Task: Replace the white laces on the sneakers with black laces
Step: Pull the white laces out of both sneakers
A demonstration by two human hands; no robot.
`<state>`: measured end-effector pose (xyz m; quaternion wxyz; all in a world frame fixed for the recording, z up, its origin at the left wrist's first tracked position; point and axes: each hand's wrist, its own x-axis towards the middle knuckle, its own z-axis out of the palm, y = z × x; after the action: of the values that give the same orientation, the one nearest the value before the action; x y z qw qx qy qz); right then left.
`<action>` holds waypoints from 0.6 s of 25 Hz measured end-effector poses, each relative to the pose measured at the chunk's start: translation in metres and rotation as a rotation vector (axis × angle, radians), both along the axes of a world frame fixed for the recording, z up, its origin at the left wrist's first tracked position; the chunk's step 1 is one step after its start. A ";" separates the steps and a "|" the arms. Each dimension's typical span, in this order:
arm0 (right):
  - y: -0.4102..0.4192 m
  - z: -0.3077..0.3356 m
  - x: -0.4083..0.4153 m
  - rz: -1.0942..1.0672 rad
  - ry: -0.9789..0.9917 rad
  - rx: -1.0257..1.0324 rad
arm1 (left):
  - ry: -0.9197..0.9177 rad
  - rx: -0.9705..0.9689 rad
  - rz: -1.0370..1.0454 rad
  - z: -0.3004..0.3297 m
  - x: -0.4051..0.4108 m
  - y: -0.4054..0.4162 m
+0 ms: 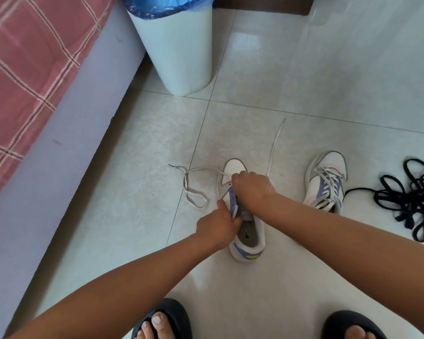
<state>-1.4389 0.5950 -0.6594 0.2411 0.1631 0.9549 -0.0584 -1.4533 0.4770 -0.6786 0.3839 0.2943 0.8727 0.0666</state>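
Your sneaker [242, 216] w/ white lace [193, 187] points toe away from you, long axis fwd. L hand [218, 228] pinches its eyelet flap; R hand [251, 187] curls at the lace near the toe.

My right hand [251, 185] covers the front eyelets of the near sneaker [242, 216], so I cannot tell where the white lace [196, 187] leaves them or what my fingertips pinch. My left hand [218, 226] hides the shoe's left collar. The black laces [411, 201] run off the right edge. The bin [179, 52] and bed [30, 69] are cut at the top, my slippers [166, 319] at the bottom.
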 end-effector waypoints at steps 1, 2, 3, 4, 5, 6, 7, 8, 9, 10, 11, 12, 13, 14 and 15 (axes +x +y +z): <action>0.000 0.000 -0.002 0.005 -0.008 0.002 | 0.030 0.005 -0.015 0.000 0.001 -0.001; 0.001 0.000 -0.002 0.007 -0.017 -0.005 | 0.056 0.011 -0.026 -0.001 0.002 -0.002; 0.003 -0.001 -0.002 0.011 -0.015 -0.019 | 0.072 0.018 -0.032 -0.001 0.003 -0.003; 0.004 0.000 -0.002 0.029 -0.005 -0.023 | 0.079 0.022 -0.034 -0.001 0.003 -0.003; 0.006 0.000 -0.001 0.068 0.002 -0.021 | 0.081 0.025 -0.037 -0.001 0.003 -0.003; 0.009 0.003 0.000 0.104 -0.001 -0.018 | 0.082 0.025 -0.039 -0.001 0.003 -0.004; 0.013 0.004 0.001 0.156 -0.018 -0.005 | 0.083 0.023 -0.041 -0.001 0.003 -0.003; 0.018 0.003 0.002 0.250 0.002 0.021 | 0.083 0.019 -0.044 -0.001 0.002 -0.003; 0.025 -0.002 0.003 0.386 0.082 0.067 | 0.084 0.014 -0.045 -0.001 0.002 -0.002; 0.031 -0.006 0.004 0.539 0.177 0.153 | 0.083 0.011 -0.041 -0.001 0.001 -0.001; 0.036 -0.013 0.006 0.637 0.297 0.231 | 0.084 0.009 -0.034 -0.001 0.000 -0.001; 0.038 -0.017 0.007 0.670 0.377 0.284 | 0.090 0.007 -0.026 -0.001 -0.002 -0.001; 0.037 -0.018 0.010 0.620 0.397 0.288 | 0.099 0.003 -0.022 -0.002 -0.004 -0.001; 0.037 -0.020 0.013 0.508 0.384 0.236 | 0.110 0.000 -0.021 -0.004 -0.006 0.000; 0.034 -0.018 0.013 0.290 0.332 0.137 | 0.121 -0.004 -0.022 -0.006 -0.007 0.000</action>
<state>-1.4258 0.6294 -0.6776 0.0750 0.0282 0.9967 0.0160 -1.4602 0.4772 -0.6851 0.3318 0.3067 0.8911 0.0427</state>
